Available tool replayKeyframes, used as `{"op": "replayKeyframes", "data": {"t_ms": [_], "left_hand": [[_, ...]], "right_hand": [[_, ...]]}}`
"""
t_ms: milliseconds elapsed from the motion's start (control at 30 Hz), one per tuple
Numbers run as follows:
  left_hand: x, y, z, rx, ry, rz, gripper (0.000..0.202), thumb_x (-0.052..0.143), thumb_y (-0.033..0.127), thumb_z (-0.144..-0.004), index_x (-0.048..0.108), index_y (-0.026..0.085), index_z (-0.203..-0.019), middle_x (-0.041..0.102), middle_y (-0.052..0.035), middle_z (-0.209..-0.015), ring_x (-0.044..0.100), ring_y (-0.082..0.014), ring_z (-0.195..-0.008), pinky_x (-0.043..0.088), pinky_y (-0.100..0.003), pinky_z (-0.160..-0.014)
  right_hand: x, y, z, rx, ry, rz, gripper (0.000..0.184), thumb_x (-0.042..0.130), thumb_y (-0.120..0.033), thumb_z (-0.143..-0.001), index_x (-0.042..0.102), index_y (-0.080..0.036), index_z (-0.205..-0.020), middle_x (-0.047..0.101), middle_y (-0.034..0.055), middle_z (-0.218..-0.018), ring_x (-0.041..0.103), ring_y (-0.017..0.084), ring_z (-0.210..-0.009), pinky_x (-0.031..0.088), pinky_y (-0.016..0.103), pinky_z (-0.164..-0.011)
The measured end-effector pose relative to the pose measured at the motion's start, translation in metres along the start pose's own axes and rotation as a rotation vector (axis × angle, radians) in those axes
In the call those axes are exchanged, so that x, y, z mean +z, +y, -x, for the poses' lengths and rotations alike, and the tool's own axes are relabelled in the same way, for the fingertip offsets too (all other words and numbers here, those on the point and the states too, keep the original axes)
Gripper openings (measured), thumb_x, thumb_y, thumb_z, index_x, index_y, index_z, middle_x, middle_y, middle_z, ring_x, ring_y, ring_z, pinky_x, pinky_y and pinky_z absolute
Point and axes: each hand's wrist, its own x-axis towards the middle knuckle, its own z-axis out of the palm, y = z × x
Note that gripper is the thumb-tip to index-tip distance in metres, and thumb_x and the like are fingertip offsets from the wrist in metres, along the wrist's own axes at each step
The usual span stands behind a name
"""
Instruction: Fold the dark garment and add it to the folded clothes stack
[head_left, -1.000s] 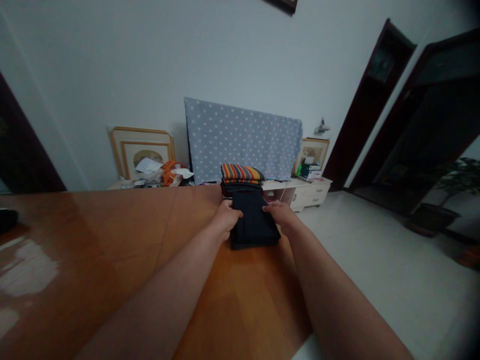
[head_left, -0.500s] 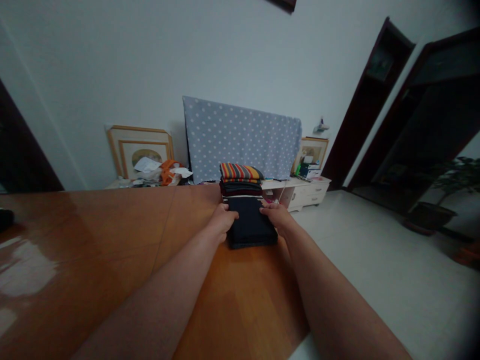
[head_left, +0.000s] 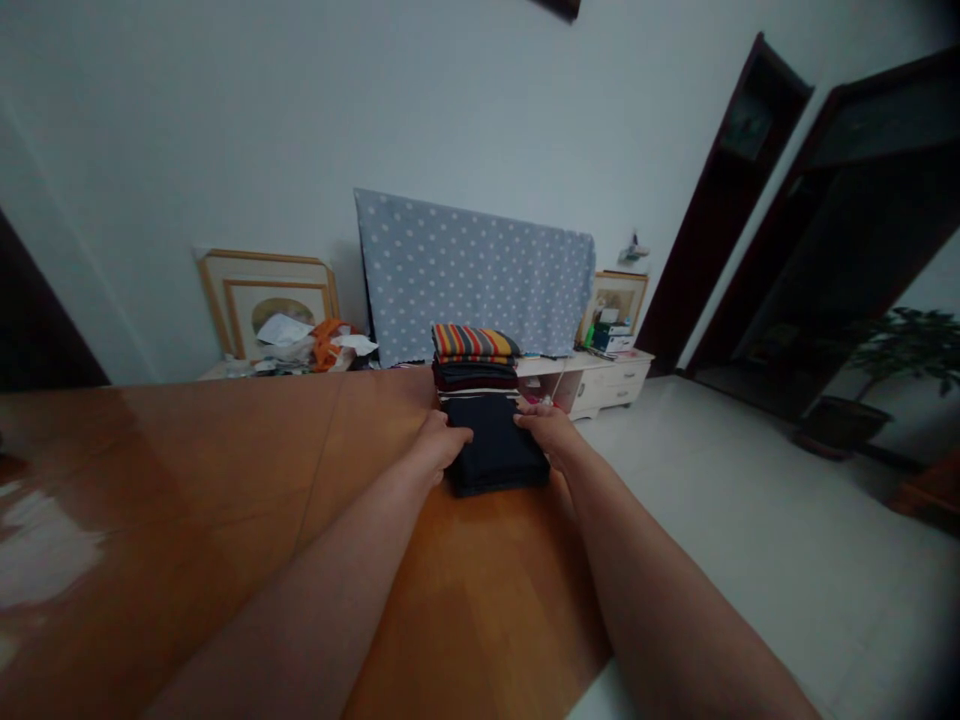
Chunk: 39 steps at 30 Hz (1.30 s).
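Dark navy folded clothes [head_left: 495,445] lie in a neat flat pile on the wooden table [head_left: 480,590], near its right edge. My left hand [head_left: 441,442] grips their left side, thumb on top and fingers down along the edge. On the right side, my right hand [head_left: 549,430] holds them the same way; its lower fingers are partly hidden. Directly behind stands a taller stack of folded clothes [head_left: 476,375], dark and maroon lower down. A striped cloth [head_left: 472,341] in yellow, red and grey tops that stack.
Beyond the table, a white cabinet [head_left: 611,388] stands against the wall, with a polka-dot cloth [head_left: 472,275] draped over something large. Framed pictures [head_left: 274,300] lean at the left. A potted plant [head_left: 840,425] stands on the floor at right.
The view has shifted slightly, so the scene sits a little further left. Both hands stay on the sides of the navy folded clothes, which show no clear movement on the table.
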Motion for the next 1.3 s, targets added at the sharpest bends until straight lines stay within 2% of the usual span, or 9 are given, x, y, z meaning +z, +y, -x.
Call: {"op": "replayKeyframes", "data": {"t_ms": [233, 467, 667, 767, 933, 1033, 1133, 1200, 1300], "left_hand": [[0.0, 0.001, -0.001, 0.014, -0.013, 0.017, 0.036, 0.074, 0.014, -0.067, 0.054, 0.019, -0.097, 0.071, -0.0085, -0.088, 0.068, -0.0224, -0.08, 0.051, -0.03, -0.068], [-0.01, -0.004, -0.011, 0.146, 0.194, -0.127, 0.035, 0.078, 0.028, -0.072, 0.055, 0.02, -0.098, 0.069, -0.0102, -0.098, 0.066, -0.0267, -0.1, 0.049, -0.031, -0.077], [-0.006, -0.016, -0.016, 0.199, 0.144, -0.086, 0.038, 0.076, 0.021, -0.075, 0.055, 0.02, -0.108, 0.069, -0.0073, -0.1, 0.066, -0.0207, -0.094, 0.049, -0.03, -0.082], [-0.003, -0.022, -0.018, 0.227, 0.102, -0.086, 0.043, 0.073, 0.019, -0.078, 0.052, 0.02, -0.115, 0.069, -0.0063, -0.099, 0.066, -0.0168, -0.085, 0.049, -0.028, -0.079], [-0.005, -0.022, -0.022, 0.222, 0.12, -0.087, 0.032, 0.067, 0.023, -0.083, 0.054, 0.018, -0.111, 0.069, -0.0061, -0.096, 0.065, -0.0149, -0.08, 0.049, -0.025, -0.073], [-0.013, -0.018, -0.024, 0.177, 0.234, -0.087, 0.013, 0.058, 0.025, -0.086, 0.058, 0.018, -0.097, 0.068, -0.0053, -0.091, 0.063, -0.0146, -0.079, 0.047, -0.024, -0.07], [-0.02, -0.012, -0.022, 0.151, 0.336, -0.066, 0.01, 0.049, 0.023, -0.086, 0.058, 0.019, -0.087, 0.066, -0.0039, -0.086, 0.062, -0.0142, -0.075, 0.046, -0.023, -0.066], [-0.021, -0.007, -0.018, 0.089, 0.304, -0.035, 0.01, 0.048, 0.023, -0.085, 0.057, 0.019, -0.085, 0.066, -0.0036, -0.081, 0.061, -0.0139, -0.071, 0.046, -0.023, -0.063], [-0.02, 0.002, -0.008, -0.057, 0.142, -0.06, 0.006, 0.054, 0.024, -0.082, 0.057, 0.019, -0.084, 0.063, -0.0031, -0.069, 0.059, -0.0139, -0.059, 0.043, -0.024, -0.056]], "right_hand": [[0.001, 0.004, -0.004, 0.06, 0.035, 0.013, 0.031, 0.069, -0.033, -0.072, 0.071, -0.018, -0.099, 0.073, 0.0032, -0.08, 0.066, 0.018, -0.07, 0.053, 0.03, -0.069], [-0.013, -0.014, -0.006, -0.244, 0.27, 0.449, 0.025, 0.059, -0.036, -0.083, 0.075, -0.021, -0.096, 0.075, 0.0053, -0.092, 0.067, 0.021, -0.091, 0.049, 0.032, -0.087], [0.003, -0.032, 0.007, -0.443, 0.076, 0.744, 0.036, 0.047, -0.033, -0.095, 0.071, -0.022, -0.12, 0.072, 0.0064, -0.119, 0.064, 0.023, -0.111, 0.046, 0.033, -0.098], [0.014, -0.031, 0.013, -0.549, -0.052, 0.871, 0.041, 0.043, -0.034, -0.098, 0.065, -0.021, -0.13, 0.065, 0.0066, -0.133, 0.057, 0.022, -0.126, 0.038, 0.033, -0.109], [0.024, -0.024, 0.019, -0.515, -0.233, 1.12, 0.051, 0.039, -0.043, -0.101, 0.055, -0.017, -0.141, 0.05, 0.0099, -0.149, 0.034, 0.027, -0.145, 0.019, 0.044, -0.12], [0.023, -0.024, 0.017, -0.494, -0.247, 1.139, 0.053, 0.033, -0.044, -0.102, 0.053, -0.016, -0.142, 0.05, 0.0104, -0.149, 0.035, 0.026, -0.144, 0.019, 0.044, -0.12], [0.019, -0.027, 0.013, -0.538, -0.197, 1.109, 0.051, 0.031, -0.044, -0.103, 0.057, -0.019, -0.139, 0.054, 0.0088, -0.146, 0.042, 0.025, -0.14, 0.02, 0.041, -0.119], [0.017, -0.029, 0.012, -0.582, -0.169, 1.084, 0.049, 0.031, -0.043, -0.103, 0.06, -0.02, -0.135, 0.057, 0.0084, -0.142, 0.046, 0.024, -0.136, 0.021, 0.04, -0.119], [0.016, -0.029, 0.011, -0.599, -0.174, 1.078, 0.049, 0.032, -0.043, -0.103, 0.063, -0.018, -0.132, 0.06, 0.0098, -0.139, 0.048, 0.025, -0.134, 0.023, 0.04, -0.118]]}}
